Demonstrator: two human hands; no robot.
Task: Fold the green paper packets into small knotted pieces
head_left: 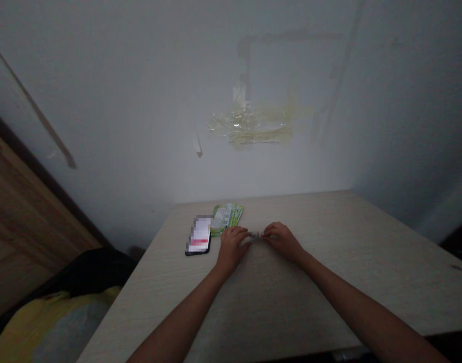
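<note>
My left hand (233, 245) and my right hand (282, 239) meet over the middle of a pale wooden table (329, 262). Both have their fingers curled, pinching the two ends of a small pale object (256, 235) held between them; it is too small and dim to name. A stack of green and white packets (226, 218) lies just beyond my left hand. A black phone (199, 235) with a lit screen lies flat to the left of that hand.
A white wall (140, 101) with tape residue (253, 126) rises right behind the table's far edge. A wooden panel (15, 212) stands at the left. Yellow and dark fabric (57, 312) lies below the table's left edge.
</note>
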